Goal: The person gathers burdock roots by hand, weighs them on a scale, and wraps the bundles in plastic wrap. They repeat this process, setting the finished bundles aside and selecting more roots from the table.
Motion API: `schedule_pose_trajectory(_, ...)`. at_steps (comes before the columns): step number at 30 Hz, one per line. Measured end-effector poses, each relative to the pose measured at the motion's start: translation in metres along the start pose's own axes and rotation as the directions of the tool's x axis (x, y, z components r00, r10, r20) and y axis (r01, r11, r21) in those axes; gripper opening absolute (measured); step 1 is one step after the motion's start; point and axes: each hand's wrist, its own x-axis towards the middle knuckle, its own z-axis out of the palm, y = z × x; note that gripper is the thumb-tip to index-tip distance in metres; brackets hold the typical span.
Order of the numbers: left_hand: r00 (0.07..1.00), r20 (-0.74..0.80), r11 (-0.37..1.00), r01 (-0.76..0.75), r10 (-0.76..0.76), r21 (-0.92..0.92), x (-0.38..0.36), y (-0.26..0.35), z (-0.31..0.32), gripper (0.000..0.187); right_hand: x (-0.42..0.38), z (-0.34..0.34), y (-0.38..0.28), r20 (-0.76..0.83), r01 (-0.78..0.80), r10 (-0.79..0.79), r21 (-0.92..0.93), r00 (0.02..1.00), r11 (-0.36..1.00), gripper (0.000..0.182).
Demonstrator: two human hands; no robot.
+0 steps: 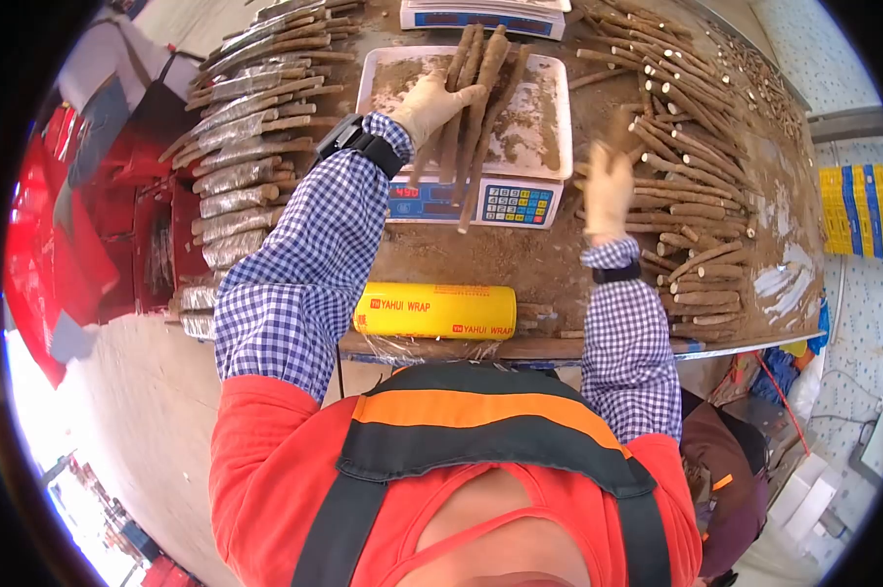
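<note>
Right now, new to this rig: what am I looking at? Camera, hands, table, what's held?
There is no robot. The one picture comes from a camera on a person's head, looking down past their chest, so left in the picture is their left.

On the soil-covered table are plastic-wrapped bundles at left, a scale in the middle, and loose brown sticks, perhaps roots, at right. A yellow wrap roll lies near the front edge.

The left hand is on a few long sticks across the scale. The right hand is blurred beside the loose ones; I can't tell if it holds any.
</note>
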Motion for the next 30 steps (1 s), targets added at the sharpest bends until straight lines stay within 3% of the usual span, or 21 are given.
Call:
schedule_pose_trajectory(1, 0.997, 0.018, 0.994, 0.074, -0.073, -0.077, 0.000, 0.002, 0.000, 0.074, -0.006, 0.013, -0.023, 0.109, 0.038, -0.025, -0.121, 0.994, 0.992, 0.042)
schedule_pose_trajectory(2, 0.992, 0.002, 0.990, 0.124, -0.125, 0.063, 0.008, -0.001, 0.000, 0.075, 0.001, 0.034, -0.022, 0.276, -0.016, 0.050, -0.122, 0.960, 0.992, 0.043)
schedule_pose_trajectory(3, 0.993, 0.006, 0.991, 0.118, -0.118, 0.066, 0.012, -0.002, 0.002, 0.075, 0.015, 0.059, -0.019, 0.436, -0.064, 0.114, -0.129, 0.893, 0.990, 0.044)
schedule_pose_trajectory(5, 0.997, 0.073, 0.987, -0.007, -0.004, 0.159, 0.020, -0.007, 0.003, 0.072, 0.031, 0.111, -0.005, 0.393, 0.117, -0.030, -0.199, 0.919, 0.973, 0.053)
schedule_pose_trajectory(6, 0.990, -0.013, 0.960, -0.134, 0.142, 0.248, 0.018, -0.005, 0.010, 0.066, 0.031, 0.123, -0.012, 0.364, 0.117, 0.009, -0.322, 0.931, 0.939, 0.057)
schedule_pose_trajectory(7, 0.991, -0.090, 0.973, -0.076, 0.097, 0.219, 0.014, -0.003, 0.019, 0.061, 0.032, 0.133, -0.019, 0.332, 0.116, 0.041, -0.440, 0.942, 0.891, 0.060)
schedule_pose_trajectory(9, 0.997, -0.071, 0.993, 0.025, -0.034, -0.117, 0.009, -0.001, 0.027, 0.056, 0.030, 0.147, -0.008, 0.280, 0.070, 0.048, -0.397, 0.959, 0.915, 0.068)
schedule_pose_trajectory(11, 1.000, -0.016, 0.879, 0.005, -0.014, -0.476, 0.003, 0.000, 0.047, 0.051, 0.027, 0.139, -0.011, 0.378, -0.037, 0.099, -0.168, 0.920, 0.985, 0.064)
schedule_pose_trajectory(13, 0.999, 0.033, 0.935, -0.004, 0.016, -0.354, -0.023, 0.024, 0.047, 0.049, 0.019, 0.122, -0.012, 0.483, -0.178, 0.131, 0.052, 0.866, 0.983, 0.060)
schedule_pose_trajectory(15, 0.998, 0.050, 0.679, 0.058, -0.032, -0.732, -0.036, 0.029, 0.060, 0.051, 0.003, 0.097, -0.015, 0.587, -0.345, 0.145, 0.243, 0.796, 0.907, 0.059)
schedule_pose_trajectory(16, 0.983, 0.122, 0.841, 0.178, -0.134, -0.511, -0.068, 0.063, 0.039, 0.052, -0.004, 0.086, -0.020, 0.638, -0.427, 0.136, 0.326, 0.758, 0.843, 0.059)
schedule_pose_trajectory(17, 0.983, 0.114, 0.836, 0.184, -0.146, -0.517, -0.067, 0.044, 0.056, 0.052, -0.017, 0.068, -0.033, 0.685, -0.556, 0.184, 0.374, 0.705, 0.742, 0.058)
schedule_pose_trajectory(18, 0.981, -0.050, 0.939, -0.194, 0.187, -0.283, -0.056, 0.005, 0.094, 0.057, -0.021, 0.058, -0.020, 0.658, -0.528, 0.185, 0.372, 0.730, 0.764, 0.058)
schedule_pose_trajectory(19, 0.845, -0.109, 0.851, -0.525, 0.524, 0.020, -0.045, -0.034, 0.133, 0.063, -0.024, 0.049, -0.007, 0.631, -0.500, 0.182, 0.371, 0.754, 0.783, 0.057)
schedule_pose_trajectory(20, 0.680, -0.262, 0.718, -0.569, 0.685, 0.401, -0.036, -0.061, 0.177, 0.072, -0.033, 0.040, -0.004, 0.684, -0.532, 0.090, 0.471, 0.724, 0.703, 0.054)
schedule_pose_trajectory(21, 0.816, -0.239, 0.847, -0.529, 0.527, 0.061, -0.088, -0.002, 0.139, 0.076, -0.060, 0.031, -0.018, 0.558, -0.370, -0.039, 0.600, 0.829, 0.709, 0.052)
schedule_pose_trajectory(23, 0.938, -0.171, 0.934, -0.326, 0.301, -0.147, -0.131, 0.032, 0.132, 0.079, -0.064, 0.014, 0.011, 0.674, -0.536, 0.101, 0.479, 0.732, 0.695, 0.053)
schedule_pose_trajectory(25, 0.981, -0.122, 0.984, -0.161, 0.152, -0.069, -0.164, 0.050, 0.137, 0.080, -0.088, 0.000, 0.015, 0.688, -0.520, 0.055, 0.492, 0.724, 0.698, 0.055)
schedule_pose_trajectory(28, 0.869, -0.261, 0.825, -0.247, 0.421, 0.508, -0.207, 0.068, 0.142, 0.077, -0.122, -0.017, 0.006, 0.586, -0.479, 0.004, 0.658, 0.810, 0.580, 0.057)
schedule_pose_trajectory(29, 0.873, -0.259, 0.825, -0.237, 0.412, 0.513, -0.214, 0.068, 0.144, 0.077, -0.129, -0.023, 0.007, 0.594, -0.490, 0.009, 0.656, 0.805, 0.574, 0.057)
schedule_pose_trajectory(30, 0.878, -0.225, 0.889, -0.353, 0.423, 0.292, -0.219, 0.067, 0.144, 0.082, -0.135, -0.030, 0.007, 0.629, -0.557, 0.012, 0.679, 0.777, 0.479, 0.056)
